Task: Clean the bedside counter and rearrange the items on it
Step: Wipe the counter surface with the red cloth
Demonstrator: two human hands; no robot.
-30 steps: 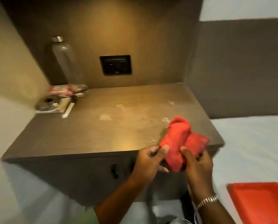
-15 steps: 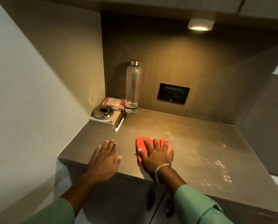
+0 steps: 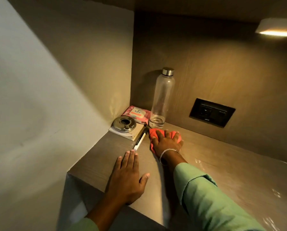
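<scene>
My right hand (image 3: 167,142) presses a red cloth (image 3: 153,133) flat on the brown counter (image 3: 222,172), close to the back left corner. My left hand (image 3: 126,177) lies flat and open on the counter near its front edge. In the corner stand a clear bottle (image 3: 162,99) with a metal cap, a pink wipes pack (image 3: 136,114), and a metal ashtray (image 3: 124,124) on a small notepad (image 3: 134,133). A pen (image 3: 140,140) lies beside the notepad, just left of the cloth.
A black socket plate (image 3: 212,112) is set in the back wall. A lamp (image 3: 276,28) glows under the upper shelf at top right. A pale wall (image 3: 31,97) closes the left side. Light smears mark the counter at the right (image 3: 272,192).
The cloth and my right hand have slid from the front of the counter back toward the bottle and pen. My left hand stays flat on the counter. The view has moved closer.
</scene>
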